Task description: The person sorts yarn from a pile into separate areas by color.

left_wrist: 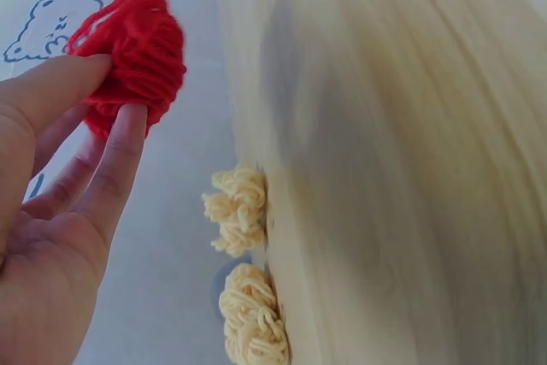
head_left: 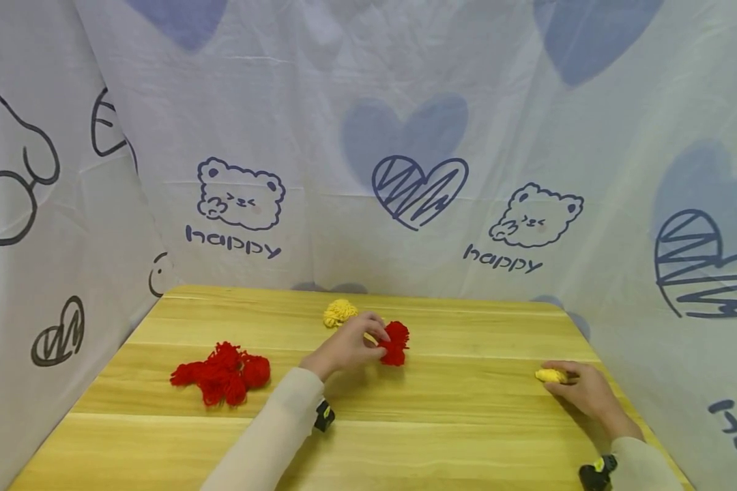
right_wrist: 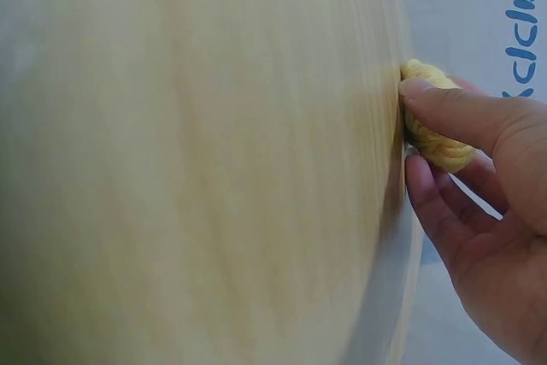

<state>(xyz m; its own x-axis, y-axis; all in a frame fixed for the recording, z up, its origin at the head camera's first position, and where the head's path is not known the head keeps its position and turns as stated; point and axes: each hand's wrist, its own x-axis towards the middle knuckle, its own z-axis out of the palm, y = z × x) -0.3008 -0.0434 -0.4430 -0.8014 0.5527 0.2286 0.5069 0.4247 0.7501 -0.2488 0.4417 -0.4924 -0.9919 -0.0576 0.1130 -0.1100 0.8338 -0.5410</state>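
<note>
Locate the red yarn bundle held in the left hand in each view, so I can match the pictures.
Head: red yarn bundle in the lower half, just right of centre, in the left hand.
Left wrist: upper left, in that hand.
Right wrist: not in it.
Shared landmark: the wooden tabletop, visible in all three.

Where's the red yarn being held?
In the head view, the red yarn is just right of centre, in the left hand, right of the yellow yarn far back on the table.
</note>
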